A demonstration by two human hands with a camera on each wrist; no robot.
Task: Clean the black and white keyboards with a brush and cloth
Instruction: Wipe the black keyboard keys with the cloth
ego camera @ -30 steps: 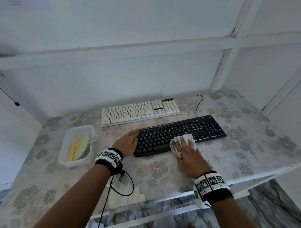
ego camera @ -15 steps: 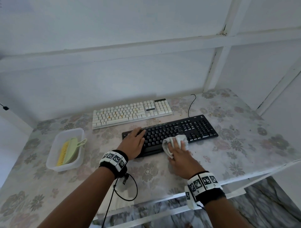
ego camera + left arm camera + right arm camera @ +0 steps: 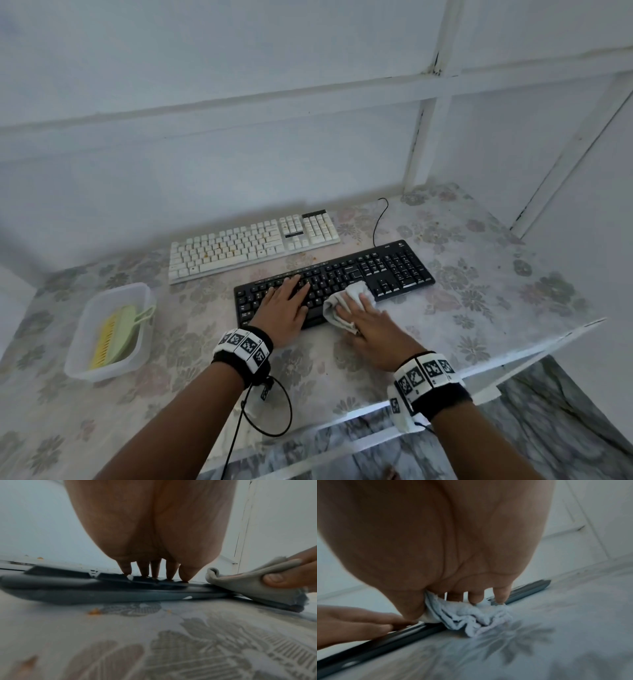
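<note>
The black keyboard [image 3: 394, 270] lies mid-table, the white keyboard [image 3: 239, 246] behind it with orange specks on its keys. My left hand [image 3: 291, 294] lies flat on the black keys, fingers straight; in the left wrist view its fingertips [image 3: 154, 574] press the keys of the black keyboard [image 3: 68, 586]. My right hand [image 3: 363, 315] holds a crumpled white cloth [image 3: 342, 301] against the keyboard's front edge. The thumb pinches the cloth [image 3: 240, 582]. In the right wrist view the fingers [image 3: 476, 597] bear down on the cloth [image 3: 471, 615]. A green and yellow brush [image 3: 114, 334] lies in a tub.
The clear plastic tub [image 3: 102, 373] stands at the left of the flowered table. A black cable [image 3: 376, 219] runs back from the black keyboard. Orange crumbs [image 3: 94, 611] dot the tablecloth. The table's front edge [image 3: 376, 411] is close below my wrists; white walls enclose back and right.
My left hand has slid from the black keyboard's left end onto its keys. The right hand stays with the cloth at the front edge.
</note>
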